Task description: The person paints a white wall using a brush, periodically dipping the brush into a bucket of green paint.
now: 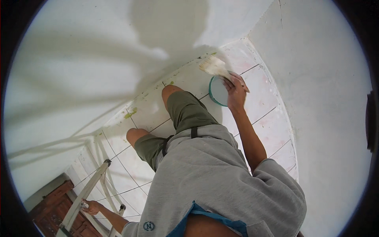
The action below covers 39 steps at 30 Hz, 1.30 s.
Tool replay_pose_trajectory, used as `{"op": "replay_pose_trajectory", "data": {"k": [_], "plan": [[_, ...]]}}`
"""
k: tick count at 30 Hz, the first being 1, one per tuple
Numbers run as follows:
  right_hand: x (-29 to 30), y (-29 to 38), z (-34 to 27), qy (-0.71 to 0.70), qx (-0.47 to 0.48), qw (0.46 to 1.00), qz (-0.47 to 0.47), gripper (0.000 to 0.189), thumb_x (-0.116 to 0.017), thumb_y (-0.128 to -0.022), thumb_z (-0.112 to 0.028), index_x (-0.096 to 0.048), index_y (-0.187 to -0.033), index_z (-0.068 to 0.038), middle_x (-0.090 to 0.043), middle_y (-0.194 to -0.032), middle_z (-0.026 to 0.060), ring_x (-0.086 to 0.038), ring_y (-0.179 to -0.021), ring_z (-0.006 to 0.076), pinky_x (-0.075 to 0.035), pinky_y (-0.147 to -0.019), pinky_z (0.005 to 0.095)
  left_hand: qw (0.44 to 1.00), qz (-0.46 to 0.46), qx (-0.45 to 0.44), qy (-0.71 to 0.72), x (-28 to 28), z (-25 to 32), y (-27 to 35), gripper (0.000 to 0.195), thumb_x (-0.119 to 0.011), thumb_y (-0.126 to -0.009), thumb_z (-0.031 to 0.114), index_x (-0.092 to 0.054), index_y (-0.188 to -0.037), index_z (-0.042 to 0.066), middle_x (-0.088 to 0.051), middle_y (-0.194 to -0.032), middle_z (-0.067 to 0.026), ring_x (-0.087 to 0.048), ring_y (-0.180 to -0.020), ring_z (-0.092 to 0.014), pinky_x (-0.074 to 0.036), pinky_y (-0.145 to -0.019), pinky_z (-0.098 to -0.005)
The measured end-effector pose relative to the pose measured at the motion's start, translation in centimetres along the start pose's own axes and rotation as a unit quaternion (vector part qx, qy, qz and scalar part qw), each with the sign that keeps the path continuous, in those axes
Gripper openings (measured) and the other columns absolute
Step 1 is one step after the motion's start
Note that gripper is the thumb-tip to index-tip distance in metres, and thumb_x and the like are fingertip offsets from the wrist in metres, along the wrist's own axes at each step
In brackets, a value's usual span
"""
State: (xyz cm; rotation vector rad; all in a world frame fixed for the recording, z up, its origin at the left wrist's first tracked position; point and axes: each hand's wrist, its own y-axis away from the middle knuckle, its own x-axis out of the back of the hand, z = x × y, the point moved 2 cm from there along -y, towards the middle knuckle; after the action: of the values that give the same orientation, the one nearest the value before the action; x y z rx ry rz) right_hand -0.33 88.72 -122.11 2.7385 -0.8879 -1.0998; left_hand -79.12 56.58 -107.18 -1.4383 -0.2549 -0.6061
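In my right hand (237, 91) is a wide paintbrush (213, 66), gripped by its handle, its pale bristles coated in whitish paint. Just below that hand, a round teal-rimmed bucket (210, 91) of pale paint stands on the tiles; the hand covers part of its right side. My left hand (91, 207) grips a rail of a pale, paint-marked ladder (86, 189) at the lower left. Black caps cover the ladder's feet.
A white wall (97, 59) runs ahead and left, and another wall (322, 97) rises on the right. Green and white paint spots mark the white tiled floor (130, 169) along the wall's base. A brown wooden door (56, 207) stands behind the ladder.
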Motion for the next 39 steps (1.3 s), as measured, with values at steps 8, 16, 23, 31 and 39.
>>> {"op": "replay_pose_trajectory", "data": {"k": [8,16,23,31,39], "plan": [[-10.5,-0.1,4.3,-0.042,0.025,0.999,0.008,0.025,-0.050,-0.083,-0.009,-0.051,-0.104,0.005,-0.060,-0.094,0.0155,-0.063,-0.083,0.0249,-0.051,-0.076,0.0312,0.999,-0.007,-0.046,0.029,1.5,0.6,0.2,0.064,-0.049,-0.077,0.064,-0.065,-0.104,0.009,-0.059,-0.115,-0.0053,-0.058,-0.100,-0.024,-0.042,-0.091,-0.0337],[-14.2,2.6,3.5,-0.098,0.079,0.991,-0.044,0.030,-0.047,-0.086,-0.018,-0.049,-0.106,0.004,-0.059,-0.096,0.0155,-0.062,-0.085,0.0260,-0.051,-0.075,0.0304,0.996,0.051,-0.050,0.060,-1.8,-2.3,-2.6,0.058,-0.051,-0.080,0.058,-0.066,-0.101,0.006,-0.060,-0.112,-0.0066,-0.057,-0.103,-0.024,-0.043,-0.089,-0.0340],[-9.4,3.2,7.2,-0.059,-0.010,0.996,-0.072,0.034,-0.046,-0.085,-0.019,-0.047,-0.110,0.004,-0.057,-0.103,0.0164,-0.060,-0.091,0.0275,-0.048,-0.082,0.0328,0.989,0.099,-0.052,0.095,-4.0,-0.5,-2.0,0.087,-0.037,-0.077,0.072,-0.059,-0.103,-0.008,-0.057,-0.116,-0.0145,-0.049,-0.114,-0.027,-0.041,-0.092,-0.0402],[-8.0,4.2,13.2,-0.039,-0.134,0.985,-0.103,0.022,-0.047,-0.084,-0.015,-0.051,-0.100,0.001,-0.057,-0.099,0.0152,-0.058,-0.095,0.0234,-0.046,-0.084,0.0323,0.990,0.094,-0.080,0.072,-7.0,-0.4,-0.9,0.077,-0.048,-0.078,0.064,-0.056,-0.112,-0.004,-0.053,-0.120,-0.0140,-0.050,-0.113,-0.028,-0.037,-0.095,-0.0429],[-8.4,1.6,16.5,0.013,-0.170,0.970,-0.172,0.029,-0.048,-0.084,-0.014,-0.049,-0.107,0.004,-0.058,-0.104,0.0149,-0.057,-0.095,0.0213,-0.045,-0.083,0.0294,0.995,0.054,-0.038,0.071,-6.7,2.9,0.6,0.080,-0.048,-0.077,0.065,-0.054,-0.113,-0.007,-0.051,-0.123,-0.0150,-0.047,-0.116,-0.028,-0.034,-0.098,-0.0423]]}}
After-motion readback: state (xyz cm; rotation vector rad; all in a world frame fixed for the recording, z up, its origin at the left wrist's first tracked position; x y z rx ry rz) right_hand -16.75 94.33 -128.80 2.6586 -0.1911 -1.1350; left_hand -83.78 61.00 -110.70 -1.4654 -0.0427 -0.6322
